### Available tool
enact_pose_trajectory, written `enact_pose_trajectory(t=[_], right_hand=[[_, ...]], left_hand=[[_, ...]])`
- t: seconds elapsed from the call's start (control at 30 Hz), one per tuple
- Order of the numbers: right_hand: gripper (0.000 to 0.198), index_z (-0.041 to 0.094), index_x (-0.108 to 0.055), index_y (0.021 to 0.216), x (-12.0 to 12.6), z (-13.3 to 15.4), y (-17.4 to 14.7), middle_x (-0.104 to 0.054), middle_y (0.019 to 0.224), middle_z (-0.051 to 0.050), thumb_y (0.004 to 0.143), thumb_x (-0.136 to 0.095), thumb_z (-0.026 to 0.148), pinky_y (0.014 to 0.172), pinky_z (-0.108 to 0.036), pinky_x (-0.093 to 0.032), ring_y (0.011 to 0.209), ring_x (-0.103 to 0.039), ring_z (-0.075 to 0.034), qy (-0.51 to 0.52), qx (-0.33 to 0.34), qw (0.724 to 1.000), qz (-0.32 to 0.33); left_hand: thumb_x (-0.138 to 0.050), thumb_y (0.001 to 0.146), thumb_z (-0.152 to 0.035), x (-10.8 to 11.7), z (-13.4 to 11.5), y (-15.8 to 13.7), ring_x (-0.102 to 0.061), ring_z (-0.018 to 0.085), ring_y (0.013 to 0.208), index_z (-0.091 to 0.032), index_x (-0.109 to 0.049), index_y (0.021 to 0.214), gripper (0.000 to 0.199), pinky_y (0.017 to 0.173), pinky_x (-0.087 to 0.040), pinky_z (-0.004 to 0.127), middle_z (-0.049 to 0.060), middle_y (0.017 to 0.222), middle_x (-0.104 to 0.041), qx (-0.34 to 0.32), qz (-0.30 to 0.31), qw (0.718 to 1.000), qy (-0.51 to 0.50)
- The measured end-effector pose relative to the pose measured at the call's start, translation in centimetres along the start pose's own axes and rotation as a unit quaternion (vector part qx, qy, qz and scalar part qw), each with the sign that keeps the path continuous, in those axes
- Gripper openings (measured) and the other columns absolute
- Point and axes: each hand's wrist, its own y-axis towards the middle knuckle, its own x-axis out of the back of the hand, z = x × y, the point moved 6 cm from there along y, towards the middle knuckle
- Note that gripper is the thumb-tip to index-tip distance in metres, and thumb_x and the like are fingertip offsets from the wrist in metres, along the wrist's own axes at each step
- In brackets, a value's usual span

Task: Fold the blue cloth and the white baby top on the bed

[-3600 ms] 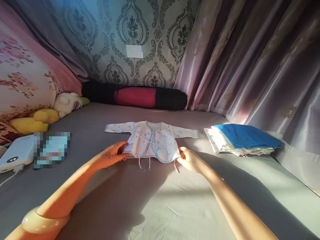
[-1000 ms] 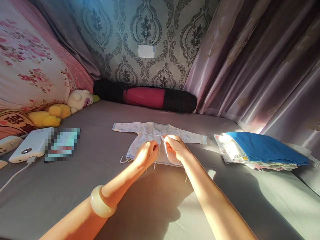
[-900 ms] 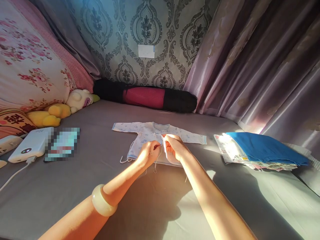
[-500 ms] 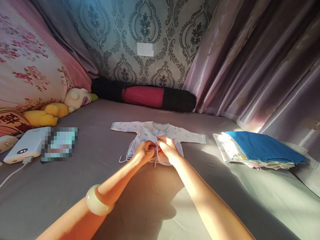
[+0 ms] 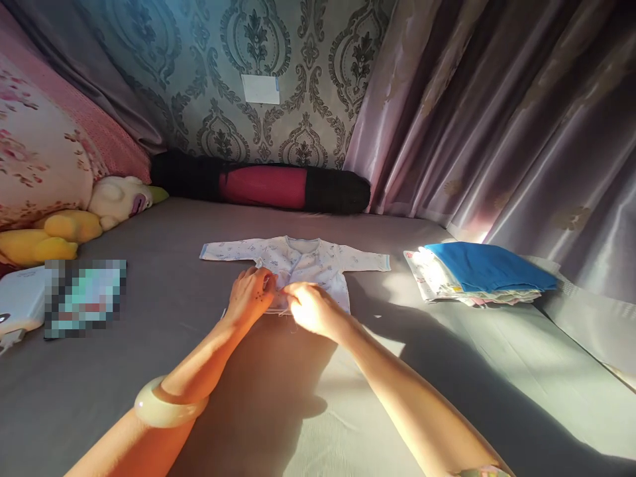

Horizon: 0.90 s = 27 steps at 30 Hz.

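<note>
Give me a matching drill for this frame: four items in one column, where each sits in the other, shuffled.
Items:
1. baby shirt
2. folded stack
3. plush toy
4. red and black roll

Places:
A. along the wall at the far edge
B. far left, by the floral pillow
C. right, near the curtain
D. centre, under both hands

Pairs: 1-D, 2-C, 3-B, 4-A

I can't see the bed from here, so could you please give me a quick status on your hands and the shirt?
Left hand and right hand both on the lower front of the baby shirt. Shirt flat on the bed sheet, sleeves spread. Folded stack lies apart.
</note>
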Motion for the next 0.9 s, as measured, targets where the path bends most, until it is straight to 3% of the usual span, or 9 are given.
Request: enact_pose_trajectory(t=[0.1,0.17,0.3,0.47,0.57,0.67,0.77,0.9], right_hand=[[0.029,0.020,-0.063,0.084,3.3,-3.5,-0.7,-0.064,0.076,-0.001,0.092,-0.035,0.020,0.062,-0.022,-0.035,0.070,-0.056,-0.012,-0.022,-0.108,0.992,-0.069],[0.029,0.021,-0.061,0.087,4.7,-6.2,-2.0,-0.062,0.076,-0.002,0.094,-0.033,0.026,0.058,-0.023,-0.032,0.067,-0.054,-0.013,-0.038,-0.193,0.974,-0.115],[0.025,0.020,-0.055,0.108,3.4,-9.6,-4.1,-0.063,0.078,-0.003,0.089,-0.046,0.034,0.060,-0.025,-0.034,0.072,-0.058,-0.017,-0.029,-0.262,0.962,-0.068],[0.040,0.020,-0.050,0.124,1.6,-10.2,-4.5,-0.063,0.074,-0.003,0.085,-0.051,0.026,0.062,-0.028,-0.037,0.069,-0.059,-0.019,0.030,-0.261,0.963,-0.058],[0.038,0.021,-0.055,0.122,1.6,-10.3,-4.8,-0.063,0.069,-0.003,0.085,-0.047,0.019,0.060,-0.029,-0.036,0.065,-0.059,-0.019,0.050,-0.267,0.962,-0.034],[0.036,0.022,-0.059,0.120,2.2,-10.0,-5.4,-0.067,0.080,-0.008,0.087,-0.045,0.020,0.065,-0.031,-0.037,0.075,-0.062,-0.022,-0.014,-0.271,0.962,-0.009],[0.031,0.021,-0.064,0.113,3.2,-8.6,-5.4,-0.067,0.094,-0.014,0.088,-0.044,0.020,0.075,-0.034,-0.039,0.091,-0.062,-0.026,-0.118,-0.253,0.960,0.007],[0.029,0.016,-0.068,0.089,3.3,-6.8,-3.1,-0.065,0.101,-0.016,0.090,-0.039,0.017,0.082,-0.035,-0.041,0.098,-0.060,-0.026,-0.175,-0.213,0.961,0.018]], left_hand=[[-0.040,0.090,-0.041,-0.2,-0.9,-0.2,-0.062,0.021,0.082,-0.020,-0.062,0.100,0.032,0.072,-0.043,0.029,0.005,0.085,-0.069,-0.010,0.010,0.999,-0.052],[-0.041,0.089,-0.042,-0.6,-1.4,-0.2,-0.062,0.019,0.076,-0.019,-0.058,0.110,0.035,0.069,-0.043,0.028,0.003,0.079,-0.068,-0.021,0.028,0.995,-0.088],[-0.043,0.088,-0.038,-1.5,-1.9,-0.3,-0.058,0.015,0.065,-0.019,-0.049,0.122,0.039,0.062,-0.042,0.026,-0.001,0.073,-0.064,-0.027,0.066,0.981,-0.179],[-0.043,0.087,-0.031,-2.1,-2.7,-0.4,-0.052,0.013,0.056,-0.021,-0.048,0.129,0.044,0.055,-0.038,0.025,-0.003,0.066,-0.059,-0.065,0.092,0.970,-0.217],[-0.041,0.085,-0.023,-2.4,-2.9,-0.3,-0.055,0.014,0.061,-0.020,-0.062,0.114,0.036,0.059,-0.040,0.025,0.000,0.069,-0.062,-0.076,0.100,0.974,-0.190],[-0.042,0.083,-0.020,-2.6,-2.9,-0.3,-0.060,0.016,0.071,-0.020,-0.070,0.097,0.032,0.067,-0.044,0.026,0.003,0.079,-0.068,-0.082,0.098,0.977,-0.168],[-0.044,0.083,-0.022,-2.5,-3.1,-0.4,-0.061,0.018,0.077,-0.020,-0.071,0.094,0.029,0.071,-0.045,0.028,0.004,0.081,-0.069,-0.086,0.093,0.982,-0.142],[-0.044,0.089,-0.034,-1.3,-4.2,-0.6,-0.059,0.023,0.093,-0.018,-0.071,0.086,0.032,0.086,-0.045,0.036,0.011,0.093,-0.066,-0.128,0.021,0.989,-0.068]])
